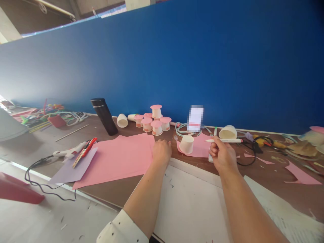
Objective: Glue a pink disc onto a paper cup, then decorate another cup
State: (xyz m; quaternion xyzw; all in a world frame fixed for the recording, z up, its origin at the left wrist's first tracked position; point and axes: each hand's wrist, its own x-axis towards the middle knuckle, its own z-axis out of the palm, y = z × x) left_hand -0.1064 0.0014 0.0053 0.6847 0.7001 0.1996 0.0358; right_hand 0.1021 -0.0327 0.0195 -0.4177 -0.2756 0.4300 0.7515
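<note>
My right hand pinches a slim white marker with a reddish end, its tip pointing left. Just beyond that tip, an upturned white paper cup stands on a small piece of pink paper. A white stick with a green end is partly hidden behind the same hand; I cannot tell whether it is held too. My left hand rests with curled fingers at the right edge of large pink paper sheets. No object shows in it, and its fingertips are hidden.
Paper cups with pink discs on top are stacked near the blue wall. A black flask, loose cups, a phone, a glue gun, a red-handled cutter, cables and paper scraps lie around the table.
</note>
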